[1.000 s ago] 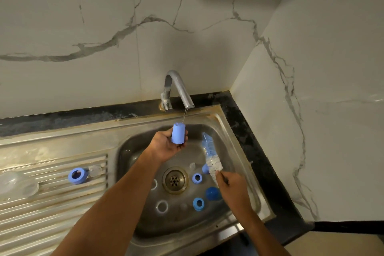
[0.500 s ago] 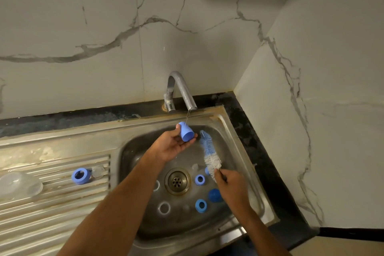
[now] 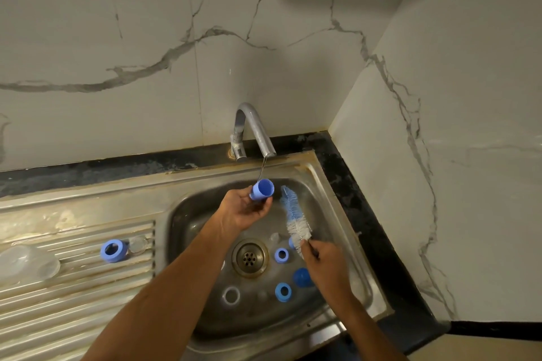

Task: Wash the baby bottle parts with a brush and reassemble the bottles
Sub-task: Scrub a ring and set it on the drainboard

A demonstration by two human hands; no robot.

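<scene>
Blue cap [image 3: 262, 189] held at centre frame, open end tilted up and right, directly under thin water stream [image 3: 262, 167] from tap [image 3: 254, 129]. Left hand [image 3: 245, 211] gripping cap from below, fingers curled round its closed end; that end mostly hidden by the fingers. Right hand [image 3: 325, 265] closed round handle of bottle brush [image 3: 294, 218]; handle itself concealed in the fist, bristle head pointing up and left, just right of the cap, not touching it.

In sink [image 3: 322, 184] basin, lower centre: drain [image 3: 250, 257]; blue ring [image 3: 281, 255] just right of drain; second blue ring [image 3: 283, 291] lower; blue dome part [image 3: 302, 277] partly covered by right wrist; another blue piece [image 3: 291, 242] largely hidden behind bristles. Clear ring [image 3: 231, 295] at lower left of drain; faint clear items near drain hard to make out.

On drainboard, left of frame: blue collar [image 3: 112, 250] with clear piece [image 3: 137, 244] beside it; clear dome-shaped item [image 3: 28, 264] at left edge, outline indistinct. Dark table [image 3: 366, 214] edging sink at right. Both forearms cut off by bottom edge.
</scene>
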